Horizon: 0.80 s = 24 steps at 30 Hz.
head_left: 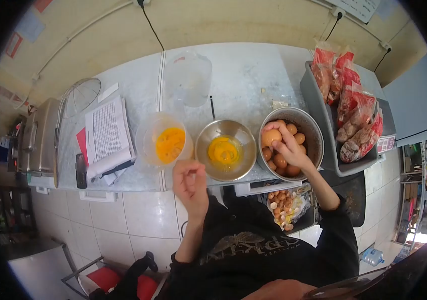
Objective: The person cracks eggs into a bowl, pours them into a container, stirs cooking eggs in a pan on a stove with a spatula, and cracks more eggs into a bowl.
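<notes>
My right hand (291,150) grips a brown egg (272,137) over a deep metal pot (316,125) that holds several more brown eggs (292,170). Curled loosely, with no object visible in its fingers, my left hand (191,186) hovers by the table's front edge. It is just left of a steel bowl (247,165) containing cracked yolks and whites (224,151). Further left, a translucent plastic container (146,145) holds more orange yolk (170,145).
At right, a grey bin (318,117) carries red-and-clear bags of meat (356,125). Eggshells (284,205) fill a crate below the table. Papers (107,137), a black phone (80,171) and a wire strainer (84,95) lie left. A clear plastic jug (189,77) is at the back.
</notes>
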{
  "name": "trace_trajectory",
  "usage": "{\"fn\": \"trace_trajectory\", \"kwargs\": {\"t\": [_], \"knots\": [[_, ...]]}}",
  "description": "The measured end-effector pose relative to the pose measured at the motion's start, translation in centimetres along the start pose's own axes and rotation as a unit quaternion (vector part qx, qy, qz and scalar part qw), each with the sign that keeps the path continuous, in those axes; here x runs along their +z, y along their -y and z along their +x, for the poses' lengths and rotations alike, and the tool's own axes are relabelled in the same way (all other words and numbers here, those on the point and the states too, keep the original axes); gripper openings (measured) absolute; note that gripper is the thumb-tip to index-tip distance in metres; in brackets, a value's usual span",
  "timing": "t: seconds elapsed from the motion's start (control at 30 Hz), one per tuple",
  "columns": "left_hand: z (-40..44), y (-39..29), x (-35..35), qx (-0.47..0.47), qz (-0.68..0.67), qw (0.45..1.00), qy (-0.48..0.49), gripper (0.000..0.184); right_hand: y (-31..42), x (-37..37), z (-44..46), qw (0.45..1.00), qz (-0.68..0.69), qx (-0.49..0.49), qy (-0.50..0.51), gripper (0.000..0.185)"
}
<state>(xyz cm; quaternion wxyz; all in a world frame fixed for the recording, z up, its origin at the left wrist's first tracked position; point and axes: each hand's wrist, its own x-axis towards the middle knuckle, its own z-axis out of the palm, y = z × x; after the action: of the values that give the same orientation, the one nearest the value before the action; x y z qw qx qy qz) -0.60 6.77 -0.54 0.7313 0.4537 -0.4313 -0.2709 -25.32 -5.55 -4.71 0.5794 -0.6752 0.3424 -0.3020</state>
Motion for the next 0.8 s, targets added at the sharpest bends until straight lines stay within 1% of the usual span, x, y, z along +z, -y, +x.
{"fn": "trace_trajectory", "kwargs": {"t": [0.03,0.07,0.1,0.13,0.17,0.23,0.27,0.3,0.33,0.37,0.4,0.43,0.47,0.5,0.57,0.6,0.67,0.7,0.77,0.8], "knots": [[0.1,0.2,0.5,-0.026,0.005,1.0,-0.002,0.011,0.2,1.0,0.1,1.0,0.004,0.0,-0.024,0.045],[0.0,0.7,0.8,-0.028,0.01,1.0,0.001,0.011,0.4,1.9,0.6,0.983,-0.151,-0.097,-0.039,0.046],[-0.1,1.6,1.0,-0.048,0.008,0.999,0.023,0.011,0.5,2.4,1.0,0.932,-0.303,-0.193,-0.056,0.047],[-0.1,2.7,1.2,-0.065,0.004,0.997,0.043,0.013,-0.6,2.2,1.3,0.9,-0.395,-0.182,-0.025,0.047],[-0.2,3.9,1.3,-0.062,0.005,0.997,0.044,0.013,-1.2,2.2,1.2,0.9,-0.394,-0.186,-0.026,0.047],[0.5,5.5,1.6,-0.08,0.084,0.985,0.125,0.022,-1.2,2.7,1.3,0.882,-0.445,-0.153,0.005,0.045],[0.5,6.0,1.8,-0.08,0.085,0.986,0.119,0.022,-1.0,2.8,1.5,0.895,-0.418,-0.154,-0.004,0.044],[0.8,6.0,2.2,-0.091,0.099,0.979,0.154,0.026,-0.4,3.3,1.6,0.897,-0.415,-0.153,0.0,0.044],[1.2,6.1,2.6,-0.1,0.111,0.971,0.188,0.029,0.3,3.6,2.0,0.945,-0.304,-0.123,-0.008,0.043],[1.5,5.9,3.0,-0.102,0.113,0.971,0.186,0.029,0.8,3.9,2.3,0.978,-0.187,-0.089,-0.017,0.043],[1.6,5.7,3.5,-0.095,0.124,0.965,0.212,0.035,1.1,4.2,2.7,0.979,-0.185,-0.088,-0.017,0.043],[1.8,5.6,3.6,-0.088,0.135,0.958,0.239,0.042,1.3,4.6,3.3,0.997,-0.067,-0.033,0.018,0.042],[2.0,5.8,3.5,-0.088,0.137,0.957,0.24,0.042,1.4,4.9,3.6,0.997,0.051,0.022,0.053,0.041],[2.2,6.2,3.3,-0.092,0.128,0.961,0.227,0.041,1.3,5.1,3.8,0.997,0.053,0.022,0.053,0.041],[2.4,6.6,2.6,-0.096,0.119,0.965,0.213,0.04,1.1,5.4,4.1,0.987,0.099,0.01,0.123,0.042],[2.5,6.6,2.0,-0.091,0.142,0.959,0.227,0.042,1.2,5.6,4.2,0.987,0.101,0.012,0.124,0.042],[2.1,6.8,1.4,-0.092,0.166,0.952,0.24,0.043,1.4,6.1,4.4,0.987,-0.102,0.008,0.121,0.051],[1.9,7.2,1.3,-0.077,0.181,0.953,0.229,0.043,1.3,6.4,4.5,0.987,-0.099,0.009,0.123,0.051],[1.7,7.9,0.9,-0.062,0.198,0.954,0.217,0.044,1.0,6.9,4.6,0.959,-0.25,-0.116,0.063,0.055],[1.8,8.1,0.6,-0.061,0.205,0.954,0.212,0.044,0.9,7.0,4.6,0.959,-0.249,-0.116,0.063,0.055]]}}
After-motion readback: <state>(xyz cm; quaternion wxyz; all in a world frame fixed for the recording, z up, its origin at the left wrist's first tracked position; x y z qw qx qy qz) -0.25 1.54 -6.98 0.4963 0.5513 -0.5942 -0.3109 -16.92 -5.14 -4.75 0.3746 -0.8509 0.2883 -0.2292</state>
